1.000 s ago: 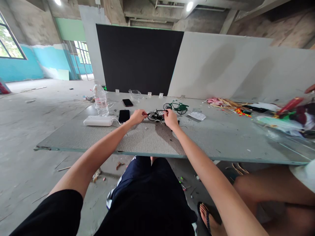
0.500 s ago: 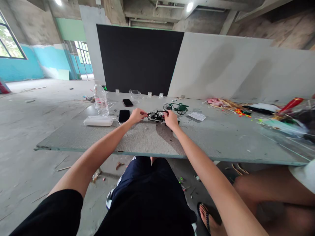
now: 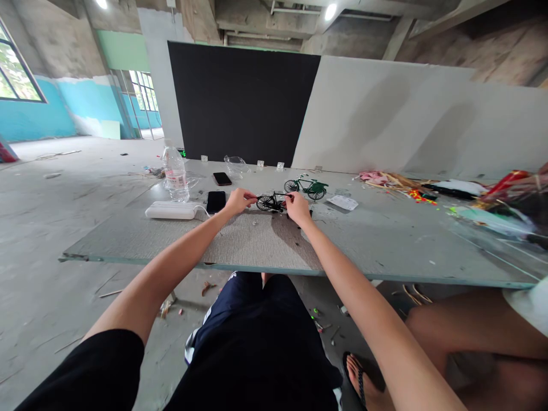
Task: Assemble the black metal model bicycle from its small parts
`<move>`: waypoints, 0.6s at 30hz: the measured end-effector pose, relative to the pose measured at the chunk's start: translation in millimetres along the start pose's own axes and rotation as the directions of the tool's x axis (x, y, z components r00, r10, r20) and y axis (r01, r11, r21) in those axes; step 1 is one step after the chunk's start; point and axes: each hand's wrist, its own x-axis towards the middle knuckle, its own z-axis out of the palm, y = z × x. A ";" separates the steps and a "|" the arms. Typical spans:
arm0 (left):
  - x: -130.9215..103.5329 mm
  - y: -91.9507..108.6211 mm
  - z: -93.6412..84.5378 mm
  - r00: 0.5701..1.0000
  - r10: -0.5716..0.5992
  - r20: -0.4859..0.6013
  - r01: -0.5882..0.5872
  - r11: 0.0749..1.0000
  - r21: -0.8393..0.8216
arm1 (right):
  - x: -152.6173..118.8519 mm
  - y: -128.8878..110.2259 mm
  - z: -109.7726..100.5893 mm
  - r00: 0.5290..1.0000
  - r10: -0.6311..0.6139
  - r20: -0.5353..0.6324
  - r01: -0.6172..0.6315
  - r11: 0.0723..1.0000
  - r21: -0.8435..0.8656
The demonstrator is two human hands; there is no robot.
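Note:
A small black model bicycle (image 3: pixel 266 202) is held just above or on the grey table (image 3: pixel 240 245), between my two hands. My left hand (image 3: pixel 240 201) pinches its left end, by the spoked wheel. At the other end, my right hand (image 3: pixel 297 206) has its fingers closed on the frame and hides that part of the model. Right behind my right hand stands a green model bicycle (image 3: pixel 306 186), upright and touched by neither hand.
Left of my hands are a white power strip (image 3: pixel 170 211), two phones (image 3: pixel 216 201) and a plastic bottle (image 3: pixel 175 177). A paper slip (image 3: pixel 342 202) lies to the right. Farther right are sticks and plastic bags (image 3: pixel 492 220). A person's legs (image 3: pixel 466 325) show at lower right.
My hands and the black bicycle have hardly moved. At the far right, the red item and plastic by the other person have shifted slightly.

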 end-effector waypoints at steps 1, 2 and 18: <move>0.0 0.1 0.1 1.000 -0.004 0.000 0.004 1.000 -0.002 | -0.3 -0.6 -0.3 1.000 0.018 0.006 -0.018 1.000 0.011; -0.1 0.2 0.1 1.000 -0.005 0.001 0.005 1.000 -0.003 | -0.6 -1.4 -0.7 0.999 0.040 0.016 -0.040 0.999 0.028; -3.1 -1.4 4.5 0.993 -0.110 0.035 0.115 0.968 -0.221 | -4.8 -7.4 -3.6 0.995 0.078 0.063 -0.078 0.997 0.004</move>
